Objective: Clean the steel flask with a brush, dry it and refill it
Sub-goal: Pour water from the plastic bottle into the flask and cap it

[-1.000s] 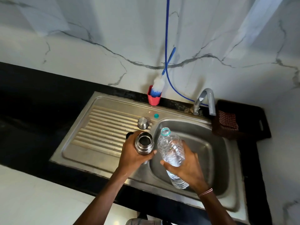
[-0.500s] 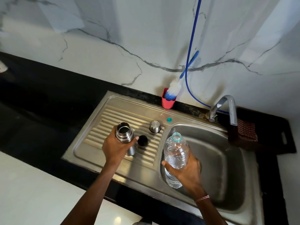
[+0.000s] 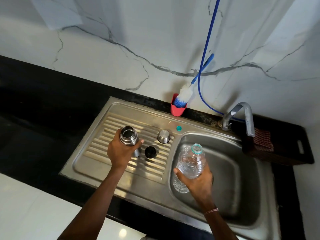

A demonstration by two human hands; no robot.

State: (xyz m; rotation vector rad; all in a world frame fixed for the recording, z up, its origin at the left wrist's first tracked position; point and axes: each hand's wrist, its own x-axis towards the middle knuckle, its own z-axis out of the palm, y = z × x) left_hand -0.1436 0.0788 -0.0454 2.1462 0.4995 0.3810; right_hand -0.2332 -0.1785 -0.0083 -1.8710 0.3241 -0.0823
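steel flask (image 3: 129,135) open on drainboard (image 3: 97,153) ridges, left hand (image 3: 119,151) gripping

No readable text anywhere (bottle (image 3: 190,163) bears no label).

head view, looking steeply down at sink (image 3: 97,163)

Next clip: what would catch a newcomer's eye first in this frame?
The two hands: the left hand grips an open steel flask upright on the ribbed drainboard, while the right hand holds an uncapped clear plastic bottle over the sink basin. Behind, a blue-and-white bottle brush leans in a red cup against the marble wall.
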